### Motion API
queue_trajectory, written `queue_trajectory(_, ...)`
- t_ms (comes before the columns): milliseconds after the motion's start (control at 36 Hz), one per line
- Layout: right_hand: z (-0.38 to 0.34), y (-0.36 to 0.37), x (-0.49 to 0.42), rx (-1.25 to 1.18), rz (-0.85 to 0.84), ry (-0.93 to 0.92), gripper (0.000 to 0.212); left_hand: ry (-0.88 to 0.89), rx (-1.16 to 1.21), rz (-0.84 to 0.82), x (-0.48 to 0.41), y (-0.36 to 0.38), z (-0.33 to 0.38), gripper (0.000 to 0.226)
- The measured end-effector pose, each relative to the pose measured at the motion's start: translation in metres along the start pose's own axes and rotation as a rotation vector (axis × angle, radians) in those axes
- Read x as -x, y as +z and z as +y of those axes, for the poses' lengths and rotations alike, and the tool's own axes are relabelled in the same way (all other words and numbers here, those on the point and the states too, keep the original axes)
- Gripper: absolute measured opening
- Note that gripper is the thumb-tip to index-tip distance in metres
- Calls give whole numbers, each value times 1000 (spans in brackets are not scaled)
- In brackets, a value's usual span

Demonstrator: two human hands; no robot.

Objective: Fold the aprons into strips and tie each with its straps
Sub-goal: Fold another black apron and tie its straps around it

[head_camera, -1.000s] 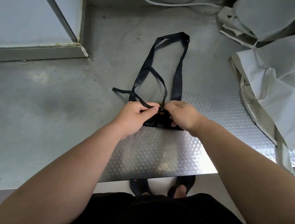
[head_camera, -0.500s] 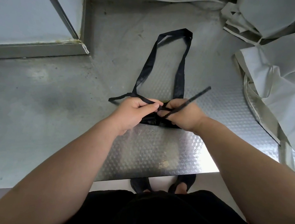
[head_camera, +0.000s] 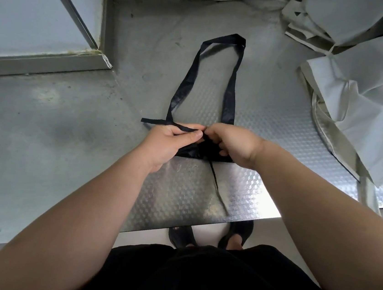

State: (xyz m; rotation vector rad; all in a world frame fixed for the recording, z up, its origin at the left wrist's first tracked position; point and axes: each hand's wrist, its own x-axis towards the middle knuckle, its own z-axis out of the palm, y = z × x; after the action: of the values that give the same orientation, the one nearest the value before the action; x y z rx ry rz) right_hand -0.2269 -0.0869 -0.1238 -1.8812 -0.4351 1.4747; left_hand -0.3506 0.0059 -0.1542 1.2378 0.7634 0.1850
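- The steel surface [head_camera: 272, 120] carries everything. Its bare stretch at the near edge serves as the working spot, within easy reach of both arms.
- A heap of pale aprons [head_camera: 370, 93] lies crumpled at 2 o'clock, well apart from the hands. These look like the ones waiting their turn, pushed aside so they don't tangle with the one being tied.
- The black apron [head_camera: 208, 155] lies at the centre of the view, already folded to a narrow strip and mostly hidden under the hands. Lying flat on the surface keeps its folds from springing open.
- Its neck loop [head_camera: 231, 82] stretches away toward 12 o'clock, laid out long so it stays clear of the knot.
- The left hand [head_camera: 169, 142] has a narrow grip, thumb against forefinger, pinching the straps [head_camera: 187, 128] over the strip, probably to hold the crossing taut.
- The right hand [head_camera: 236, 142] meets it from 3 o'clock with its fingers curled down at the same crossing. Its grip also appears closed on the straps, though the fingertips are partly hidden.
- The left tail [head_camera: 149, 121] sticks out toward 9 o'clock.
- The near tail [head_camera: 217, 186] trails toward 6 o'clock. With both tails loose, I judge the knot is not yet pulled tight.
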Motion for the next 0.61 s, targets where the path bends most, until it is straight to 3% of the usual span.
queue_trajectory(167,7,2,0,-117,-90,-67,16,40,85,-15,1,-6,1,19)
queue_trajectory(278,5,2,-1,-289,-31,-54,19,40,71,-27,4,-6,-2,19)
queue_trajectory(361,3,2,0,-323,-29,-58,6,37,52,-23,4,-4,-2,18)
queue_trajectory(472,6,8,1,-396,38,-116,28,31,35,-19,6,-3,-2,17)
queue_trajectory(611,19,16,5,-587,149,-252,27,40,-31,46,7,1,-3,17)
